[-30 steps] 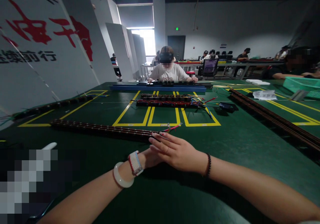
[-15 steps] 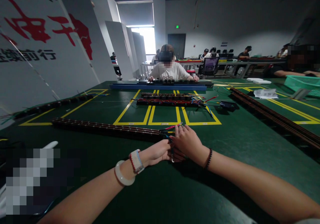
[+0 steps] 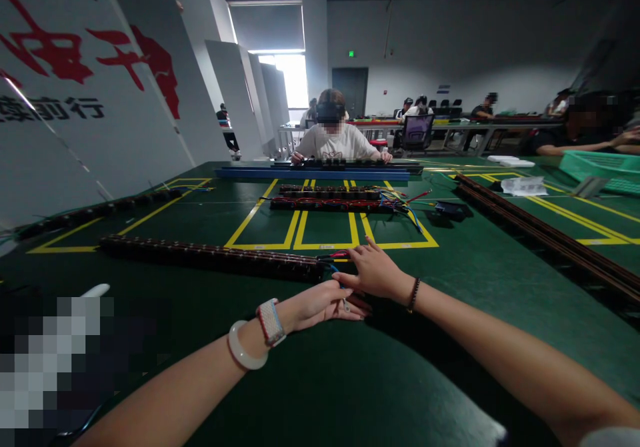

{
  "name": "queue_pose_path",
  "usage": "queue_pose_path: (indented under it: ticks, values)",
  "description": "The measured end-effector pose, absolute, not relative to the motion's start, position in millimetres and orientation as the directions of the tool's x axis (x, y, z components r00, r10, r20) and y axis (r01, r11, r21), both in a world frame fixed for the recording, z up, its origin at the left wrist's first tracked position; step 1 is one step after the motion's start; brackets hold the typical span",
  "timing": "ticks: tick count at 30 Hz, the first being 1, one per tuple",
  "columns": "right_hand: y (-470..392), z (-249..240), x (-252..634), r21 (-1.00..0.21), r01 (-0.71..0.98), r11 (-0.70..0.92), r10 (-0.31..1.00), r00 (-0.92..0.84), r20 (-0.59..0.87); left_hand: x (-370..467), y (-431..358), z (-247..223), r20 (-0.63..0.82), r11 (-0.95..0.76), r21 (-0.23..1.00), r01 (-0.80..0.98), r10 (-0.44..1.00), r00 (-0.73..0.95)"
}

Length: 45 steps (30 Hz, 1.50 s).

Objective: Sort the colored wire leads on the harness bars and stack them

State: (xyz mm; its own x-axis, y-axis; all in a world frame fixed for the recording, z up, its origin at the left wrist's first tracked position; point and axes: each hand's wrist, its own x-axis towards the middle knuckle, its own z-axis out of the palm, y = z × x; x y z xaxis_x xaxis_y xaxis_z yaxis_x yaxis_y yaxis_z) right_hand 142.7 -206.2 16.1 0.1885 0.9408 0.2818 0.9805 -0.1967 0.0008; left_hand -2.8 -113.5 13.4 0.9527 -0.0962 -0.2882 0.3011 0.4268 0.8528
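My left hand (image 3: 323, 304) lies palm up near the right end of a long dark strip assembly (image 3: 215, 255). A blue wire (image 3: 334, 269) from that end passes under its thumb, and a metal ring terminal (image 3: 347, 306) shows over the stretched fingers. Just above and to the right, my right hand (image 3: 375, 270) has its fingers apart. Its fingertips are beside the red wire (image 3: 341, 254) at the same end; whether they touch it I cannot tell. Its thumb points left, close over the blue wire.
Wired strips (image 3: 330, 204) sit inside yellow tape lines mid-table. A long brown rail (image 3: 540, 234) and a green basket (image 3: 605, 170) are at the right. Opposite, a person (image 3: 335, 140) sits behind blue bars (image 3: 313, 174). A dark strip (image 3: 105, 214) is at the left.
My right hand has lifted a little and spread its fingers, uncovering the left hand's fingers and the ring terminal. My left hand stays nearly in place. The view has shifted slightly.
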Motion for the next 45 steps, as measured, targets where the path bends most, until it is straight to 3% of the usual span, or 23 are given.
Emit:
queue_pose_path:
  ticks: [6, 12, 19, 27, 34, 38, 40, 42, 45]
  values:
    - [-210, 29, 132, 0.122, 0.964, -0.238, 0.934, 0.192, 0.3, -3, -111, 12, -0.252, 0.59, 0.751, 0.298, -0.162, 0.954]
    - [-214, 34, 116, 0.228, 0.937, -0.265, 0.925, 0.18, 0.334, -3, -117, 12, -0.334, 0.714, 0.654, 0.249, -0.022, 0.942]
    - [-214, 35, 101, 0.324, 0.92, -0.22, 0.957, 0.14, 0.252, 2, -124, 12, -0.351, 0.752, 0.645, 0.134, 0.136, 0.926]
    - [-210, 36, 91, 0.413, 0.862, -0.294, 0.949, 0.213, 0.232, 10, -129, 3, -0.352, 0.71, 0.7, 0.068, 0.261, 0.899]
    - [-215, 34, 99, 0.384, 0.91, -0.157, 0.987, 0.132, 0.092, 11, -131, 4, -0.353, 0.669, 0.738, 0.086, 0.274, 0.895]
    - [-218, 41, 126, 0.239, 0.971, 0.003, 1.0, -0.008, 0.022, 10, -127, 2, -0.31, 0.69, 0.721, 0.071, 0.23, 0.922]
    - [-216, 46, 144, -0.008, 0.999, 0.032, 0.999, -0.032, -0.035, 9, -126, 2, -0.277, 0.708, 0.703, 0.067, 0.185, 0.943]
    - [-213, 50, 160, -0.281, 0.959, -0.041, 0.995, 0.015, -0.095, 9, -125, 3, -0.257, 0.721, 0.69, 0.07, 0.153, 0.954]
    - [-207, 48, 177, -0.522, 0.841, -0.14, 0.983, 0.054, -0.177, 9, -125, 7, -0.275, 0.734, 0.674, 0.088, 0.138, 0.951]
